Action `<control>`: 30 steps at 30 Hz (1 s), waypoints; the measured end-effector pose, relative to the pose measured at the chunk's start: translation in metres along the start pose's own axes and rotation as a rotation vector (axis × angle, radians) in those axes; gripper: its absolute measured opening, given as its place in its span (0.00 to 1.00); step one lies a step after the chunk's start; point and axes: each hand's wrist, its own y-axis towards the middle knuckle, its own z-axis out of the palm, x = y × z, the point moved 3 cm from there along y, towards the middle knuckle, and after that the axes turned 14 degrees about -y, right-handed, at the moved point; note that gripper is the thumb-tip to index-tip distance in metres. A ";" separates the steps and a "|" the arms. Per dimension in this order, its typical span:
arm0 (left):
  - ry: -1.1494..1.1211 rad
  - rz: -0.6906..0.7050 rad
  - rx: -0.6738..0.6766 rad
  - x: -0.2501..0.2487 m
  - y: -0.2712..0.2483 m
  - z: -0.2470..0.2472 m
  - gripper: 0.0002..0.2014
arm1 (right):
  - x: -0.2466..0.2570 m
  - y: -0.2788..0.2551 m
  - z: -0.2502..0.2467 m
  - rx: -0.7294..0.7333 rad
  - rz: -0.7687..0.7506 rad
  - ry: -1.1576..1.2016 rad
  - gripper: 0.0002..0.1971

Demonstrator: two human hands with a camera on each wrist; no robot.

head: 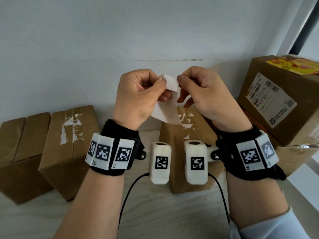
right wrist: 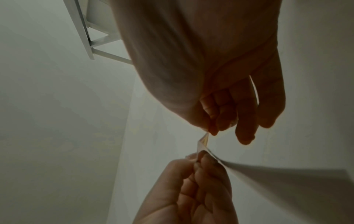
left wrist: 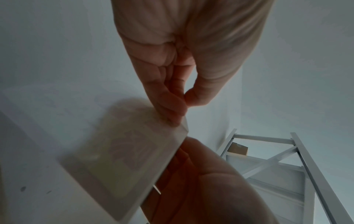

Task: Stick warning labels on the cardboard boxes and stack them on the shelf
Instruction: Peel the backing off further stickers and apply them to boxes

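Note:
I hold a white label sheet [head: 170, 100] up in front of the wall, over a brown cardboard box [head: 188, 145] with torn tape on top. My left hand [head: 163, 82] pinches the sheet's upper left edge between thumb and fingers. My right hand [head: 180, 79] pinches its upper right corner, where a thin layer is folded back. In the left wrist view, the sheet [left wrist: 122, 156] shows a faint printed square, and my left hand [left wrist: 184, 104] grips its edge. The right wrist view has my right hand [right wrist: 209, 133] nipping the lifted corner [right wrist: 203, 141].
Two more brown boxes [head: 69, 144] [head: 20, 152] stand on the pale wooden surface [head: 155, 213] at the left. A larger box [head: 276, 100] with a shipping label sits atop another at the right. A white metal shelf [left wrist: 277, 159] holds a small box [left wrist: 237, 149].

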 end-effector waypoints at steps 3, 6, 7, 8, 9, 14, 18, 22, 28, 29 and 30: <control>0.001 -0.010 0.007 0.000 0.000 0.000 0.13 | 0.000 0.000 0.001 -0.002 0.004 0.011 0.10; -0.005 0.006 0.010 -0.001 0.000 0.000 0.13 | 0.001 0.000 0.001 -0.015 0.008 0.044 0.10; -0.011 0.011 0.008 -0.001 0.000 0.000 0.12 | 0.002 0.000 0.000 -0.020 0.007 0.068 0.10; -0.017 0.014 0.007 -0.001 0.000 0.000 0.11 | 0.002 0.000 0.000 -0.025 0.005 0.094 0.10; -0.024 0.012 0.011 -0.001 0.000 0.000 0.11 | 0.002 0.000 -0.001 -0.031 0.003 0.118 0.10; -0.087 -0.016 0.027 -0.001 -0.001 0.003 0.10 | 0.003 -0.002 -0.005 -0.013 -0.036 0.153 0.10; -0.119 -0.019 -0.001 -0.002 -0.004 0.006 0.10 | 0.005 -0.002 -0.005 -0.033 -0.081 0.117 0.08; -0.194 -0.061 -0.030 -0.002 -0.005 0.008 0.11 | 0.007 -0.002 -0.004 -0.054 -0.122 0.119 0.08; -0.271 -0.076 0.022 -0.003 -0.005 0.011 0.11 | 0.009 -0.003 -0.007 -0.077 -0.174 0.159 0.05; -0.263 -0.067 0.031 -0.003 -0.005 0.011 0.12 | 0.008 -0.002 -0.008 -0.080 -0.172 0.172 0.05; -0.248 -0.054 0.037 -0.003 -0.005 0.010 0.13 | 0.008 -0.002 -0.008 -0.081 -0.162 0.195 0.06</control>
